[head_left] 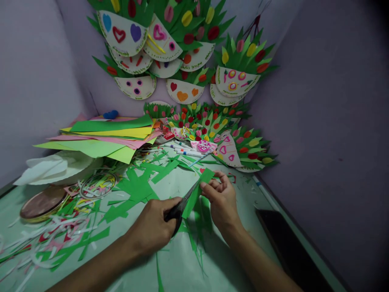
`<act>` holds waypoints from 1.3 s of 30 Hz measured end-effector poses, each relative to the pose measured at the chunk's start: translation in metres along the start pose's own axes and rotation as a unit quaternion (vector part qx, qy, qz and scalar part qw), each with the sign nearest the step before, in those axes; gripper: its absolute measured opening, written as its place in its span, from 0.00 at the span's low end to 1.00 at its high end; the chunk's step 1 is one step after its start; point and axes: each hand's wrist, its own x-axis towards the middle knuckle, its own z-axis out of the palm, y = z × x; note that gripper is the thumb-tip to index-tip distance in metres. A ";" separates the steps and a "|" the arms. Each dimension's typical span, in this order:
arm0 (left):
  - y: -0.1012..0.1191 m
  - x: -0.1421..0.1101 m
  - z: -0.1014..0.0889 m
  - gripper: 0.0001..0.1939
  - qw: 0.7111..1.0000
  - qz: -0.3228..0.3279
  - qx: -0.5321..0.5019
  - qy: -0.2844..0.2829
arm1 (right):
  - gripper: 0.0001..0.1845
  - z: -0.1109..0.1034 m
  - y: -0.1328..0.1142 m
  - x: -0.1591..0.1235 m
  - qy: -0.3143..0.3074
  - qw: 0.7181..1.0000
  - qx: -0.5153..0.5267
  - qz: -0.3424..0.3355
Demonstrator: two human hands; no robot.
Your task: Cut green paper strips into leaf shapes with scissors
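Note:
My left hand (153, 227) is closed round the black handles of a pair of scissors (179, 207), whose blades point up and right into a strip of green paper (199, 188). My right hand (221, 196) pinches that green strip at its upper end, fingers curled on it. Both hands hover over a pale green table (231, 259), just right of the middle. Thin green offcuts (136, 188) lie under and left of the hands.
A stack of coloured paper sheets (109, 136) lies at the back left, markers (185, 148) behind the hands. Paper-plate flower crafts (212, 134) pile up at the back and hang on the wall (158, 44). A round tin lid (42, 202) and paper scraps (60, 235) lie left; a dark flat object (288, 247) right.

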 end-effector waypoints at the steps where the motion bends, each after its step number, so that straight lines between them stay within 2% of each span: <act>1: 0.000 0.000 0.000 0.11 1.000 0.001 0.003 0.001 | 0.25 0.000 0.000 0.000 -0.001 1.000 -0.001 -0.001; 20: 0.003 0.000 -0.003 0.13 1.000 0.012 0.006 -0.006 | 0.25 0.001 0.001 0.000 -0.018 1.000 -0.023 0.007; 31: -0.001 0.001 0.001 0.10 0.999 -0.006 -0.043 -0.017 | 0.24 -0.001 0.001 0.003 -0.014 1.000 -0.017 0.004; 39: -0.001 0.002 0.000 0.11 1.000 0.002 -0.028 -0.001 | 0.25 -0.001 0.001 0.001 -0.033 0.999 -0.022 0.006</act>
